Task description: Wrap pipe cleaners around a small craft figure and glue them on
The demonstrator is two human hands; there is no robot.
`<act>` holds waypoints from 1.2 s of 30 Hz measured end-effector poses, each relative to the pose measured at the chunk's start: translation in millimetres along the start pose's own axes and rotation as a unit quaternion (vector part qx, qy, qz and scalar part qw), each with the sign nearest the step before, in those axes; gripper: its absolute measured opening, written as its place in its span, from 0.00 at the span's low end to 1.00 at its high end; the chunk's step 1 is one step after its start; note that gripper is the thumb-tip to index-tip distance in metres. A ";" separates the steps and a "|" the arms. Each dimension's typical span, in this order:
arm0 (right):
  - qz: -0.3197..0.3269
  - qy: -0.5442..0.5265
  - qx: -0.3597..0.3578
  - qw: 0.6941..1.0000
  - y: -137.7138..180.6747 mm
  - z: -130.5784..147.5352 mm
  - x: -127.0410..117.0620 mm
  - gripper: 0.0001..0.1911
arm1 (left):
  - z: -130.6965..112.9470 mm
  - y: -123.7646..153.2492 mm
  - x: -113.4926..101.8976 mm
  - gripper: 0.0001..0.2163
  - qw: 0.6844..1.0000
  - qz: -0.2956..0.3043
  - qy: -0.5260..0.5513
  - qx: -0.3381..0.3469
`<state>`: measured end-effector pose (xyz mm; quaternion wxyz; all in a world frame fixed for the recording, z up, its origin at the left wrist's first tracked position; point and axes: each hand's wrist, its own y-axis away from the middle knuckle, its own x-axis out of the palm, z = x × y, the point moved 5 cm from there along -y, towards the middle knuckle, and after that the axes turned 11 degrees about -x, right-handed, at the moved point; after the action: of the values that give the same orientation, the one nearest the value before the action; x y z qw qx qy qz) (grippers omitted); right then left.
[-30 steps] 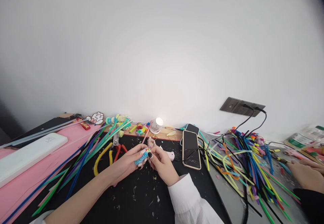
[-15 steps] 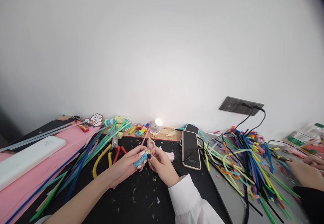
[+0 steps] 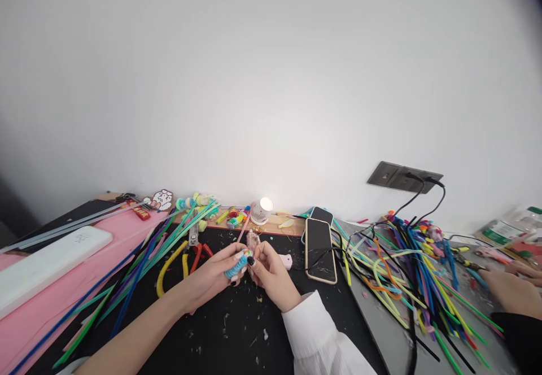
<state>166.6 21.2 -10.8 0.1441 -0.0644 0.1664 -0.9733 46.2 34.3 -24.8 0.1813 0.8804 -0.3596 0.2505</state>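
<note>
My left hand (image 3: 215, 269) is closed around a fuzzy light-blue coil (image 3: 235, 267) that looks like wound pipe cleaner, with multicoloured bits at its upper end. At that end, the fingers of my right hand (image 3: 270, 274) are pinched together, the thumb pressed against the coil. Whatever small piece may sit between those fingertips is hidden. Just behind my hands lie a mottled pinkish object (image 3: 253, 239) and a pale pink piece (image 3: 287, 261), partly covered. Pliers with red handles (image 3: 195, 258) and a yellow-handled tool (image 3: 165, 267) rest left of my left hand.
Loose pipe cleaners (image 3: 127, 290) cross a pink sheet beside a white case (image 3: 55, 262). A lit paper cup (image 3: 262, 211) stands by the wall. Phones (image 3: 320, 251) lie right of my hands, beyond them a pipe-cleaner heap (image 3: 423, 273). Another person's hand (image 3: 508, 284) works far right.
Both hands keep their hold on the coil, with only a slight shift of the fingers. The whole view has moved very slightly.
</note>
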 end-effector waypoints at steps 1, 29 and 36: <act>0.000 -0.002 -0.004 1.000 -0.2 -0.1 0.1 0.22 | -0.1 0.2 0.3 0.11 1.000 -0.002 -0.002 -0.001; -0.009 -0.029 -0.040 0.999 -0.2 -0.2 -0.4 0.21 | 0.9 -0.8 -0.6 0.11 1.000 0.003 0.018 -0.004; -0.006 -0.070 -0.046 0.996 -2.0 0.6 0.1 0.22 | -0.7 -1.2 0.9 0.10 0.999 0.011 0.041 -0.011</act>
<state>166.1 22.8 -9.6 0.1460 -0.1396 0.2001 -0.9587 47.5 34.9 -23.9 0.2024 0.8633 -0.3645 0.2843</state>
